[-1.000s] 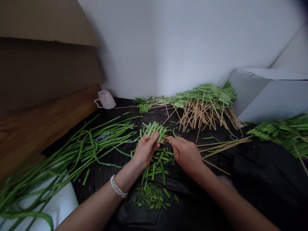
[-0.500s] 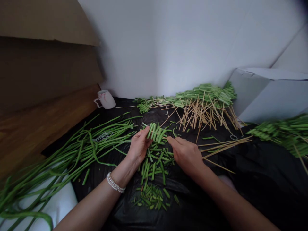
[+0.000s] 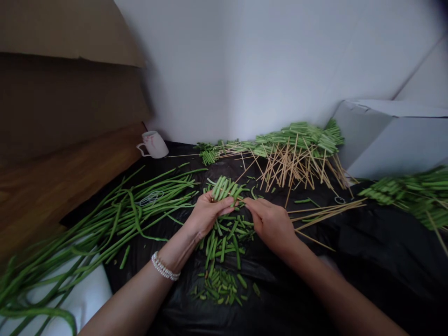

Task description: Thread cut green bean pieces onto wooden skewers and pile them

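Cut green bean pieces (image 3: 224,186) sit side by side on a thin wooden skewer, held up between my hands. My left hand (image 3: 213,210) is closed around these pieces, its thumb pressing across them near the skewer's right part. Fingers of my right hand (image 3: 268,219) pinch the skewer's right end; most of the skewer is hidden by the beans and fingers. Loose cut bean pieces (image 3: 227,238) lie on the black plastic sheet (image 3: 280,298) under my hands. Nearer to me is a small heap of short bean ends (image 3: 224,285).
Long uncut beans (image 3: 140,210) spread on the left, with a white cord (image 3: 150,198) on them. Filled skewers (image 3: 294,140) are piled at the back, sticks towards me. Bare skewers (image 3: 322,212) lie right of my hand. A mug (image 3: 154,144), a white box (image 3: 399,135) and more beans (image 3: 413,189) stand around.
My left thumb has moved right across the bean pieces, towards my right hand. The right hand stays nearly in place at the skewer's end.
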Tool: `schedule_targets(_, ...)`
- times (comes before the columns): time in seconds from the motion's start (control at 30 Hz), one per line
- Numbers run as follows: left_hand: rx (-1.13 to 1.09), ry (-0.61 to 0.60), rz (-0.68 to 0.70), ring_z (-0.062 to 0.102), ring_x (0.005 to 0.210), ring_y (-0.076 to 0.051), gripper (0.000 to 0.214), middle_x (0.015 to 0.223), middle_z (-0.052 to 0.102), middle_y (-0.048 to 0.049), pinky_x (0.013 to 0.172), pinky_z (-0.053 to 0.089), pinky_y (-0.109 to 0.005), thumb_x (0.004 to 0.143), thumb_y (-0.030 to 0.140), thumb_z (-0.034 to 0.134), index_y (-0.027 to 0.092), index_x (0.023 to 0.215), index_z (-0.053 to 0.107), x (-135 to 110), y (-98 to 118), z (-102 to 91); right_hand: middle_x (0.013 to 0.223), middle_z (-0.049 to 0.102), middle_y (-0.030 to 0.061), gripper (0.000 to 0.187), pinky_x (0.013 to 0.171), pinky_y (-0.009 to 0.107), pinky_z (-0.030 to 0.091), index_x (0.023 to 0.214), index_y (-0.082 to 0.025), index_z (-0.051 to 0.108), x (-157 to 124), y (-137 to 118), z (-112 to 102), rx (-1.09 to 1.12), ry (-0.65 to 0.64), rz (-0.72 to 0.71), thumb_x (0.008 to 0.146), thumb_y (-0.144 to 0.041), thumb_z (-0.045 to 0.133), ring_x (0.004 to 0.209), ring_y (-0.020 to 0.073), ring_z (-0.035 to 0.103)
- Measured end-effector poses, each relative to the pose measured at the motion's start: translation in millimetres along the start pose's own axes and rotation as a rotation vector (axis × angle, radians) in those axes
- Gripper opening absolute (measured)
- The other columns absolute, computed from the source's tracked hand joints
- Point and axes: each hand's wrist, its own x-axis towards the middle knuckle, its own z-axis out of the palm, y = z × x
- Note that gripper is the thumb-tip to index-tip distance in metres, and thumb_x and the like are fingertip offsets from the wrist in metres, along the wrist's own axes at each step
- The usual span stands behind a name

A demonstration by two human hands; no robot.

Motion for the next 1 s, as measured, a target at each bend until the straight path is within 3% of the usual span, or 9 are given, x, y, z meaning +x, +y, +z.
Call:
schedule_targets(0.3,-0.085,-0.016,-0.029,0.069,0.076,-0.015,0.017,0.083,0.073,-0.0064,0.067,0.056,-0.021,0.068,0.018,0.079,0.012,0.081,0.070,1,0,-0.2,0.088,0.066,0.0046,0.036,0.071,0.023,0.045,0.121,-0.020,0.060,-2,0,3,-0.145,0.020,-0.072,0.093,-0.016,0.037,0.079,0.0144,0.061)
schedule_targets(0.4,-0.238,0.082,0.026,0.067,0.070,-0.012,0.006,0.075,0.071,-0.0046,0.059,0.053,-0.016,0.073,0.009,0.073,0.012,0.076,0.069,8,10,-7.4,0.089,0.065,0.0065,0.042,0.071,0.024,0.044,0.126,-0.017,0.056,0,6,3,-0.271,0.050,-0.144,0.090,-0.009,0.035,0.079,0.0152,0.058)
schedule_targets(0.53,-0.516,0.288,0.056,0.063,0.065,-0.007,0.018,0.072,0.068,-0.0035,0.057,0.052,-0.010,0.087,0.009,0.057,0.013,0.071,0.064,18,31,-22.3,0.089,0.064,0.0088,0.043,0.077,0.028,0.042,0.124,-0.014,0.056,4,18,-2,-0.400,0.086,-0.186,0.087,-0.005,0.036,0.085,0.0189,0.055)
schedule_targets(0.63,-0.604,0.317,0.056,0.063,0.067,-0.006,0.018,0.073,0.066,-0.0035,0.059,0.052,-0.010,0.091,0.012,0.052,0.013,0.078,0.064,20,38,-27.9,0.086,0.063,0.0090,0.037,0.075,0.029,0.042,0.115,-0.013,0.060,8,26,-6,-0.425,0.102,-0.132,0.087,-0.005,0.038,0.081,0.0192,0.055)
schedule_targets(0.73,-0.549,0.225,0.095,0.066,0.074,-0.008,0.015,0.088,0.070,-0.0053,0.064,0.055,-0.014,0.092,0.018,0.052,0.014,0.092,0.067,17,37,-26.4,0.083,0.064,0.0078,0.031,0.073,0.027,0.043,0.098,-0.016,0.064,11,35,-10,-0.246,0.163,-0.002,0.088,-0.008,0.036,0.078,0.0168,0.058)
schedule_targets(0.8,-0.483,0.147,0.086,0.067,0.076,-0.010,0.020,0.098,0.070,-0.0064,0.066,0.056,-0.018,0.091,0.025,0.054,0.016,0.103,0.067,15,34,-24.9,0.079,0.064,0.0056,0.028,0.068,0.026,0.046,0.090,-0.017,0.063,15,42,-14,0.031,0.238,0.127,0.091,-0.017,0.035,0.071,0.0144,0.060)
schedule_targets(0.93,-0.485,0.112,-0.012,0.067,0.071,-0.010,0.021,0.088,0.070,-0.0051,0.060,0.055,-0.018,0.090,0.028,0.055,0.014,0.102,0.067,15,30,-27.2,0.066,0.061,-0.0008,0.030,0.040,0.021,0.040,0.089,-0.018,0.060,25,61,-22,0.710,0.386,0.513,0.087,-0.045,0.047,0.045,0.0100,0.056)
schedule_targets(1.0,-0.514,0.119,-0.042,0.066,0.069,-0.010,0.020,0.083,0.070,-0.0048,0.058,0.054,-0.018,0.090,0.027,0.055,0.013,0.098,0.067,16,30,-29.0,0.061,0.061,-0.0027,0.036,0.034,0.018,0.033,0.093,-0.017,0.059,28,70,-25,0.905,0.407,0.603,0.079,-0.051,0.056,0.038,0.0076,0.051)
